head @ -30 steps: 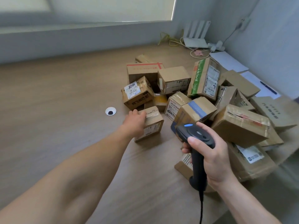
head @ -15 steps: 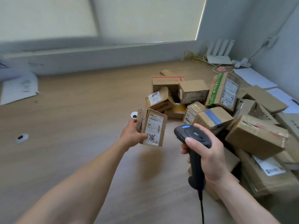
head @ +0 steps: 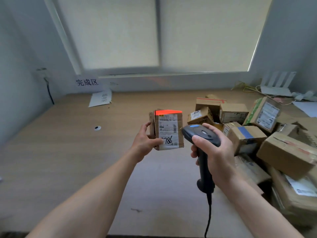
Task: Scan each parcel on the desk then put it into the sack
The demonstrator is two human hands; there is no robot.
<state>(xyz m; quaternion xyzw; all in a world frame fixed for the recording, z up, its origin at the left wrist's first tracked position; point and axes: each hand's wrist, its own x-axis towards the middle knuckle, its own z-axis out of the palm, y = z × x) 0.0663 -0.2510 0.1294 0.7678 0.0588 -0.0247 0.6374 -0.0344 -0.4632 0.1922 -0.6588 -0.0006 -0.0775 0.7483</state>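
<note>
Both hands are full: the left hand [head: 145, 140] grips a small parcel [head: 167, 130] by its left edge, upright above the desk [head: 68, 152]. The right hand [head: 214, 148] holds the scanner [head: 200, 134], whose red light falls across the parcel's top. It is stiff cardboard and probably light, so an edge grip suits it.

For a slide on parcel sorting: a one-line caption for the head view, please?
Left hand holds a labelled parcel while right hand aims the scanner, casting red light across its top.

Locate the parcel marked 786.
Head view, centre: the parcel is held upright above the desk in the left hand, just left of the scanner gripped by the right hand.
</note>
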